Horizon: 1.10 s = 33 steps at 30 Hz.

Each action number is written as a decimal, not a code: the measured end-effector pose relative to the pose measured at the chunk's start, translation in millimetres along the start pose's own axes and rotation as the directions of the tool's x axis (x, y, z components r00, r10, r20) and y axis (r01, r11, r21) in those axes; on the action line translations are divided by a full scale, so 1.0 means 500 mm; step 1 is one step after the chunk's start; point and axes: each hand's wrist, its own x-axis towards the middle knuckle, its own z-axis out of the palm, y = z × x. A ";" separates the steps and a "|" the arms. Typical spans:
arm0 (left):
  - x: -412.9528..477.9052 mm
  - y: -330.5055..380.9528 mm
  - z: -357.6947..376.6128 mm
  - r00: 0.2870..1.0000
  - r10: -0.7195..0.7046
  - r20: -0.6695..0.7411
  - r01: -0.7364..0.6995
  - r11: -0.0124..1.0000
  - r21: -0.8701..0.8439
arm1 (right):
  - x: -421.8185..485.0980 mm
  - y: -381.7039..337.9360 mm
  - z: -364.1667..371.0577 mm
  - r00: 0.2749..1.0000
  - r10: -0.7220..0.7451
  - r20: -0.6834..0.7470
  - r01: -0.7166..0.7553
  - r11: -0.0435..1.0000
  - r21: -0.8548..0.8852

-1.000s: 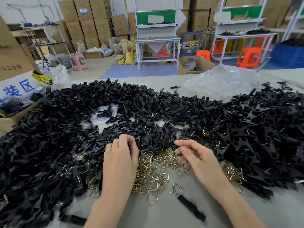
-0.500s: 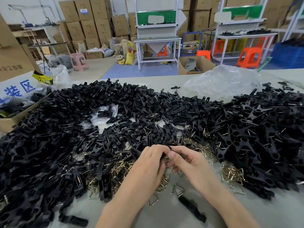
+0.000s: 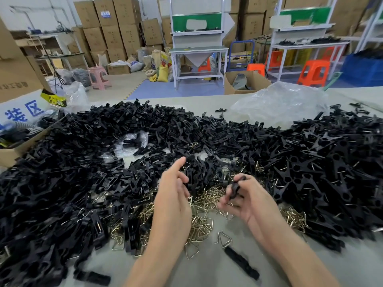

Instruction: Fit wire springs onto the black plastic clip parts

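You are at a grey work table (image 3: 207,270) in a storeroom stacked with cardboard cartons (image 3: 107,27), with white workbenches on the floor beyond. Your right hand (image 3: 248,199) has its fingers curled round one black clip part (image 3: 234,189), pinching it just above the table; whether a spring sits on it cannot be told through the blur. Your left hand (image 3: 174,195) hangs just beside it, apart from it, with fingers loose and spread, the index finger raised, and nothing gripped. Below and between both hands lies the heap of brass-coloured wire springs (image 3: 203,206). One loose spring (image 3: 223,239) rests alone on the bare surface nearer you, and a single black part (image 3: 241,263) lies just beyond it towards your right forearm. A wide pile of black clip parts (image 3: 310,162) rings the springs on the left, far and right sides. A crumpled clear plastic bag (image 3: 279,102) sits at the far right edge, and an open cardboard box (image 3: 12,154) stands at the left.
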 end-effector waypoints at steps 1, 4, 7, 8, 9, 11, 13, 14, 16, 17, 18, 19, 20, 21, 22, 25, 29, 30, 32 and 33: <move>0.000 0.005 -0.002 0.997 -0.056 -0.055 0.051 0.994 -0.100 | -0.002 0.004 0.005 0.997 0.041 0.059 -0.039 0.999 -0.031; -0.006 0.022 -0.001 0.984 -0.150 -0.096 0.116 0.947 -0.300 | -0.022 0.025 0.032 0.967 0.137 0.213 -0.097 0.978 -0.186; -0.018 0.037 0.010 0.992 -0.128 -0.003 0.121 0.942 -0.312 | -0.038 0.044 0.055 0.950 0.157 0.271 -0.059 0.939 -0.338; -0.022 0.040 0.015 0.994 -0.109 0.022 0.111 0.951 -0.288 | -0.041 0.045 0.058 0.939 0.159 0.305 -0.039 0.930 -0.365; -0.025 0.043 0.020 0.995 -0.096 0.038 0.103 0.960 -0.262 | -0.043 0.043 0.059 0.925 0.164 0.341 -0.024 0.924 -0.380; -0.029 0.042 0.024 0.995 -0.093 0.043 0.100 0.972 -0.211 | -0.047 0.035 0.060 0.904 0.186 0.384 -0.027 0.923 -0.383; -0.029 0.040 0.023 0.994 -0.095 0.046 0.102 0.974 -0.201 | -0.049 0.029 0.057 0.892 0.206 0.402 -0.044 0.925 -0.378; -0.029 0.042 0.021 0.994 -0.093 0.049 0.102 0.972 -0.211 | -0.048 0.028 0.055 0.889 0.201 0.411 -0.028 0.921 -0.389; -0.029 0.046 0.018 0.993 -0.107 0.056 0.118 0.962 -0.247 | -0.046 0.026 0.052 0.895 0.159 0.416 0.038 0.903 -0.427; -0.028 0.048 0.017 0.989 -0.132 0.063 0.145 0.950 -0.276 | -0.044 0.024 0.051 0.905 0.129 0.405 0.065 0.899 -0.433; -0.026 0.047 0.016 0.984 -0.162 0.075 0.178 0.935 -0.307 | -0.042 0.021 0.049 0.917 0.098 0.387 0.083 0.902 -0.424; -0.023 0.045 0.016 0.978 -0.188 0.094 0.209 0.922 -0.327 | -0.040 0.016 0.046 0.929 0.067 0.364 0.095 0.908 -0.409; -0.021 0.043 0.015 0.969 -0.211 0.128 0.243 0.909 -0.338 | -0.038 0.012 0.043 0.940 0.040 0.340 0.102 0.915 -0.389; -0.017 0.042 0.014 0.958 -0.228 0.172 0.275 0.897 -0.345 | -0.036 0.008 0.039 0.948 0.020 0.317 0.104 0.923 -0.370; -0.014 0.045 0.012 0.947 -0.238 0.217 0.303 0.887 -0.350 | -0.034 0.006 0.037 0.954 0.010 0.300 0.101 0.930 -0.353; -0.012 0.050 0.011 0.937 -0.239 0.255 0.319 0.882 -0.347 | -0.028 0.010 0.031 0.957 0.005 0.288 0.101 0.931 -0.352; -0.008 0.042 0.003 0.953 -0.271 0.134 0.302 0.875 -0.379 | -0.020 0.010 0.022 0.982 -0.046 0.182 0.092 0.963 -0.253; -0.005 0.038 -0.001 0.952 -0.283 0.112 0.305 0.871 -0.386 | -0.017 0.009 0.018 0.987 -0.059 0.147 0.091 0.971 -0.221; -0.002 0.030 -0.003 0.943 -0.315 0.112 0.331 0.839 -0.432 | -0.012 0.008 0.011 0.991 -0.071 0.110 0.089 0.983 -0.163; -0.001 0.026 -0.002 0.937 -0.324 0.132 0.348 0.827 -0.441 | -0.011 0.009 0.010 0.992 -0.075 0.106 0.090 0.985 -0.147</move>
